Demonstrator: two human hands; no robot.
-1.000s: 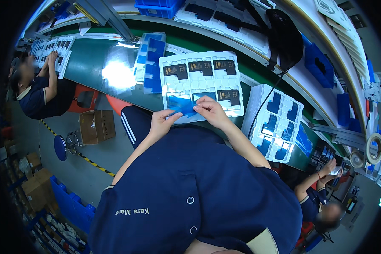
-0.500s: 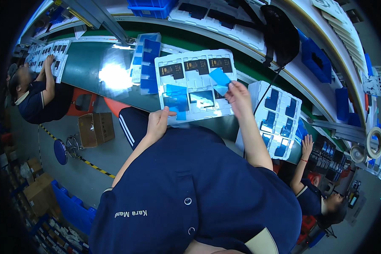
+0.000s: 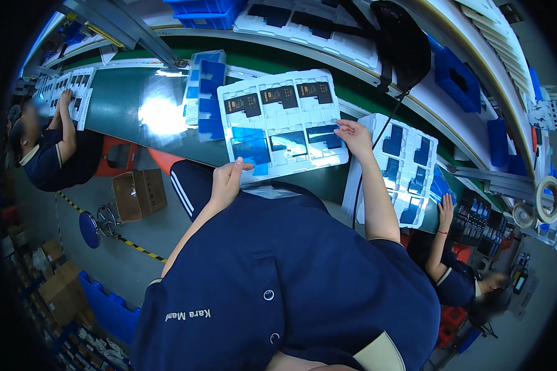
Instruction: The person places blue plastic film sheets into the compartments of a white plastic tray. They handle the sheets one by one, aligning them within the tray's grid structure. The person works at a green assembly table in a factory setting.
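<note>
In the head view, the white tray (image 3: pixel 278 123) lies at the centre of the frame, in front of the person, its long axis running left to right with the right end a little higher. Three black batteries (image 3: pixel 279 96) fill its upper row. A blue film (image 3: pixel 325 137) lies over the lower right pocket, just left of and slightly below the fingers of the right hand (image 3: pixel 357 139), so that hand is much the nearer one. This film's long axis also runs left to right, one end pointing toward those fingers. The right thumb and forefinger are close together at the tray's right edge; whether they pinch the film, I cannot tell.

The left hand (image 3: pixel 227 182) is at the tray's lower left corner, thumb pointing up and forefinger reaching right, a gap between their tips; whether they grip the rim is unclear. Just above and right of them, a blue sheet (image 3: pixel 249 145) covers the lower left pocket, its long axis running mostly up and down the frame and its lower end leaning right.

A stack of white trays (image 3: pixel 408 143) stands right of centre, and blue sheets (image 3: pixel 210 99) lie left of the tray on the green surface (image 3: pixel 117 93).
</note>
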